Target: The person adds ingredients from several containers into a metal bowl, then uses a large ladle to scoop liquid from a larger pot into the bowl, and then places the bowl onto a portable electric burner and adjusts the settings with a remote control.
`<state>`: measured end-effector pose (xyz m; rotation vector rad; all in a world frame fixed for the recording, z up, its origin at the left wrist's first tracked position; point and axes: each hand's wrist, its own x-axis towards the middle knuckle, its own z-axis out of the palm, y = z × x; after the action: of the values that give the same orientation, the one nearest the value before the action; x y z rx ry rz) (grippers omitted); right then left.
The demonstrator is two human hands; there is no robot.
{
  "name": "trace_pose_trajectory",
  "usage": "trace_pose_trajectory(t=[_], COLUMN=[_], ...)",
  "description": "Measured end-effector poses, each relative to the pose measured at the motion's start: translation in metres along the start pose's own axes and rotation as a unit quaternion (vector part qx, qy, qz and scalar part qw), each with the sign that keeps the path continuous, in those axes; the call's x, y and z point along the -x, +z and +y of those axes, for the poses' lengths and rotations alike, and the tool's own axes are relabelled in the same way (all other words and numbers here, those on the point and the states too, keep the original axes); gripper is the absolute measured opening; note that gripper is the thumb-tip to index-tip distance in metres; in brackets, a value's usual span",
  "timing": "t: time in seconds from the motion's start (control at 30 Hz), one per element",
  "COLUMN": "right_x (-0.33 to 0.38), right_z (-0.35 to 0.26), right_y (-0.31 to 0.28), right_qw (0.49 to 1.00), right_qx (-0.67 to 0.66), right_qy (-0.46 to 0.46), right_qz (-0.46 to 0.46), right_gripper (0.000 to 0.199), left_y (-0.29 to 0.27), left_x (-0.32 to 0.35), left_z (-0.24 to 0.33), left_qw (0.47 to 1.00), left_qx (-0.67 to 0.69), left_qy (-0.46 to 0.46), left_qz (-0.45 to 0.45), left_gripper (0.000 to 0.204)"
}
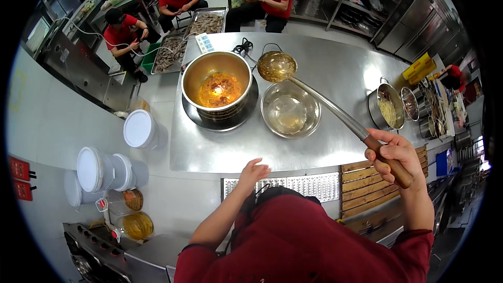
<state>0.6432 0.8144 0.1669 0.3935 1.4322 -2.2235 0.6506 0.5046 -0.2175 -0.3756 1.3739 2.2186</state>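
My right hand (394, 153) is closed round the brown handle of a long ladle (335, 109). The ladle's bowl, a wet golden metal, hangs above the far rim of a steel basin (291, 106). A little pale liquid shows at the basin's bottom. To the left, a deep steel pot (192, 68) sits on a round black cooker (252, 106), with orange-red oily food (220, 90) inside. My left hand (254, 175) is over the near table edge, fingers loosely spread and holding nothing.
The steel table (230, 149) carries a pot of pale strips (387, 109) at right, with a yellow box (419, 68) beyond. White lidded buckets (139, 129) and oil jugs (137, 225) stand at left. Three people in red sit by trays of shrimp (207, 23) beyond the table. A wooden slatted pallet (369, 191) lies at right.
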Motion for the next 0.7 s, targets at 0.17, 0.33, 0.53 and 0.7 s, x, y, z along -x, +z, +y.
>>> trace_pose_trajectory(t=[0.17,0.33,0.53,0.7], right_x=[-0.025,-0.071,-0.124,-0.135], right_z=[-0.002,0.016,0.045,0.059], right_y=[0.032,0.054,0.079,0.079], right_qw=[0.999,0.998,0.989,0.926], right_qx=[-0.002,-0.016,0.132,0.373], right_qy=[0.004,0.05,0.062,0.009], right_qz=[-0.037,-0.037,-0.036,-0.053], right_gripper=[0.047,0.047,0.052,0.058], left_y=[-0.078,-0.153,-0.182,-0.188], left_x=[0.06,0.124,0.182,0.199], left_z=[-0.035,-0.1,-0.17,-0.211], left_qw=[0.992,0.954,0.908,0.897], left_qx=[0.046,0.087,0.114,0.126], left_qy=[-0.014,-0.025,-0.112,-0.161], left_qz=[0.119,0.286,0.387,0.392], left_gripper=[0.039,0.036,0.035,0.04])
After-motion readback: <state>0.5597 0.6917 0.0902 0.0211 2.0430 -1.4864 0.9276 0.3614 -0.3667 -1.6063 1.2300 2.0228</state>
